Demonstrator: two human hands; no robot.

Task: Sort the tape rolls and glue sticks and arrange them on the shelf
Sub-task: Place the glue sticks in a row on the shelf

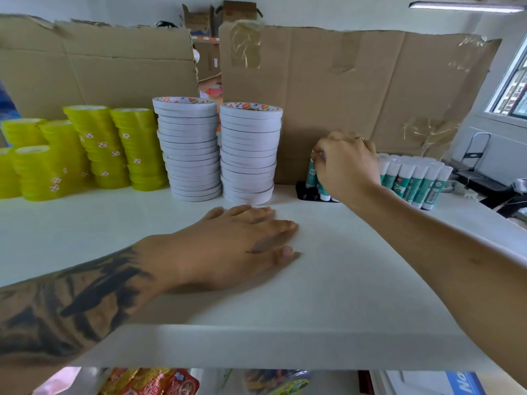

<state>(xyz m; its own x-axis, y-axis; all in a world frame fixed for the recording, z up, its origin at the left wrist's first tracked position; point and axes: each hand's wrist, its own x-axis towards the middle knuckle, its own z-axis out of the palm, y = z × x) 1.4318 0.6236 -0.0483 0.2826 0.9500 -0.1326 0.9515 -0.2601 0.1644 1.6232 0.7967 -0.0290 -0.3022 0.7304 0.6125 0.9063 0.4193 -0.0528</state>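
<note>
Torn cardboard sheets [356, 89] upright behind; snack packets [151, 383] below; window [513, 89] far right.

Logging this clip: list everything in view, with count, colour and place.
yellow tape: six stacks, yellow-green, shelf left
white tape: two stacks, white, shelf centre
glue sticks: a block, count unclear, white and teal, upright, shelf right
black tray: one, under the left glue sticks
cardboard: two sheets, brown, behind the goods
shelf: one, white
snack packs: several, red and yellow, below the shelf
left hand: flat on the shelf
right hand: curled over the left glue sticks
</note>
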